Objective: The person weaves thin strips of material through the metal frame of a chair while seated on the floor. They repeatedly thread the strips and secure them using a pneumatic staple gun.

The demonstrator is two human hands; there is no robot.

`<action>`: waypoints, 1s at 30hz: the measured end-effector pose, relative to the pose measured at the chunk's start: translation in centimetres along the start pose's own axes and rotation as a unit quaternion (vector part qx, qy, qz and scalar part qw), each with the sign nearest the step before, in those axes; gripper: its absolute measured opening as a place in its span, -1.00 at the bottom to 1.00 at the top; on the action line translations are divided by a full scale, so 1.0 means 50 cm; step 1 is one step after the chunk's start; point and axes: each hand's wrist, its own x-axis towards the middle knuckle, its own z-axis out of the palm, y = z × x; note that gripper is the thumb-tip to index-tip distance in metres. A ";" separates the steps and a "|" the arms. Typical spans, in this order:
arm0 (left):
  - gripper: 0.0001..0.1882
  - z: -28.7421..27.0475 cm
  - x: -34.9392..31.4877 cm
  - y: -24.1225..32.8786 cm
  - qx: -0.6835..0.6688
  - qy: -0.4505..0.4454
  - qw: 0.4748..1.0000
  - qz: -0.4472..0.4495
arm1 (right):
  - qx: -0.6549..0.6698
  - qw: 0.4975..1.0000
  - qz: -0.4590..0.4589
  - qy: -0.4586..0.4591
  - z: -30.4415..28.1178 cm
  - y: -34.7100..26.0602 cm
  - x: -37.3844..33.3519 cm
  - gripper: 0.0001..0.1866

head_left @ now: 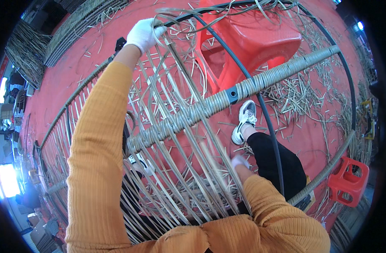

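Note:
My left hand (143, 36), in a white glove, reaches out to the far rim of a large woven frame. Its fingers are closed on rattan strands (170, 39) where they meet the dark metal rim (185, 17). Loose strand ends curl in loops beside that hand. A thick crossbar (188, 116), wrapped tightly in rattan, runs diagonally across the frame, and long pale strands pass over it toward my body. My right hand (240, 162) is low beside these strands, near my knee. Motion blurs it and strands partly cover it, so its fingers cannot be made out.
A red plastic stool (252, 38) lies tipped beyond the crossbar, and a smaller red stool (349, 181) stands at the right. Cut rattan scraps (296, 101) litter the red floor. Bundled rattan (26, 48) and woven panels (81, 27) are at the far left.

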 end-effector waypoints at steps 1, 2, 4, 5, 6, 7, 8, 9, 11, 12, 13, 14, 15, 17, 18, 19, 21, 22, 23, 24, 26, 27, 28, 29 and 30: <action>-0.68 0.001 0.000 0.005 0.019 0.005 1.000 -0.004 | 0.036 0.998 -0.019 0.037 -0.049 -0.047 0.012 -0.52; -0.66 0.003 -0.001 0.011 0.037 0.001 0.999 -0.014 | 0.149 0.969 -0.162 0.111 -0.125 -0.140 0.030 -0.54; -0.62 0.002 -0.002 0.019 0.047 0.001 0.999 -0.027 | 0.412 0.800 -0.332 0.282 -0.311 -0.320 0.030 -0.63; -0.62 0.000 -0.001 0.020 0.037 -0.007 0.999 -0.024 | 0.543 0.694 -0.399 0.254 -0.403 -0.412 0.022 -0.68; -0.62 -0.002 -0.002 0.021 0.032 -0.013 0.999 -0.023 | 0.587 0.610 -0.485 0.220 -0.491 -0.502 0.010 -0.72; -0.62 -0.005 -0.002 0.020 0.029 -0.014 0.999 -0.023 | 0.641 0.517 -0.544 0.160 -0.569 -0.585 -0.007 -0.77; -0.61 -0.007 -0.002 0.018 0.016 -0.015 1.000 -0.021 | 0.642 0.492 -0.577 0.112 -0.619 -0.634 -0.025 -0.75; -0.61 -0.008 -0.004 0.014 0.015 -0.016 1.000 -0.014 | 0.631 0.509 -0.580 0.082 -0.662 -0.682 -0.045 -0.73; -0.59 -0.008 -0.007 0.005 0.012 -0.014 1.000 0.003 | 0.490 0.619 -0.554 0.266 -0.700 -0.707 -0.076 -0.75; -0.56 -0.007 -0.012 0.000 -0.006 0.008 1.000 0.023 | 0.572 0.540 -0.581 0.211 -0.715 -0.702 -0.088 -0.76; -0.57 -0.005 -0.015 -0.003 -0.009 0.015 0.999 0.041 | 0.613 0.536 -0.554 0.173 -0.714 -0.692 -0.101 -0.77; -0.58 -0.001 -0.020 -0.006 -0.011 0.022 0.998 0.056 | 0.621 0.489 -0.592 0.158 -0.718 -0.684 -0.113 -0.77; -0.59 0.001 -0.022 -0.007 -0.014 0.041 0.995 0.085 | 0.606 0.490 -0.603 0.173 -0.717 -0.667 -0.124 -0.78; -0.61 0.007 -0.023 -0.004 -0.086 0.067 0.991 0.073 | 0.617 0.495 -0.591 0.159 -0.726 -0.651 -0.147 -0.79; -0.59 0.010 -0.019 0.000 -0.119 0.065 0.989 0.064 | 0.622 0.500 -0.584 0.151 -0.730 -0.646 -0.159 -0.79; -0.58 0.011 -0.017 0.003 -0.149 0.053 0.987 0.026 | 0.630 0.481 -0.589 0.160 -0.734 -0.641 -0.170 -0.79; -0.70 0.013 -0.012 0.009 -0.264 0.085 0.959 0.055 | 0.690 0.489 -0.532 0.028 -0.738 -0.630 -0.188 -0.78; -0.72 0.013 -0.011 0.010 -0.194 0.097 0.974 0.059 | 0.693 0.509 -0.511 -0.004 -0.738 -0.624 -0.194 -0.78; -0.74 0.014 -0.010 0.011 -0.132 0.104 0.983 0.080 | 0.707 0.521 -0.478 -0.015 -0.736 -0.620 -0.199 -0.77; -0.73 0.013 -0.011 0.009 -0.160 0.094 0.976 0.117 | 0.690 0.542 -0.479 -0.001 -0.734 -0.615 -0.203 -0.78; -0.74 0.015 -0.014 0.005 -0.124 0.091 0.981 0.119 | 0.603 0.532 -0.586 0.101 -0.726 -0.607 -0.205 -0.78; -0.75 0.017 -0.012 0.004 -0.109 0.097 0.980 0.135 | 0.565 0.547 -0.602 0.141 -0.724 -0.603 -0.204 -0.80; -0.77 0.016 -0.010 -0.001 -0.065 0.081 0.984 0.148 | 0.539 0.551 -0.608 0.192 -0.719 -0.602 -0.201 -0.81; -0.78 0.019 -0.004 -0.003 -0.132 0.078 0.979 0.134 | 0.573 0.504 -0.629 0.149 -0.719 -0.599 -0.195 -0.81; -0.79 0.018 0.006 -0.007 -0.192 0.079 0.973 0.099 | 0.598 0.484 -0.633 0.088 -0.712 -0.599 -0.190 -0.81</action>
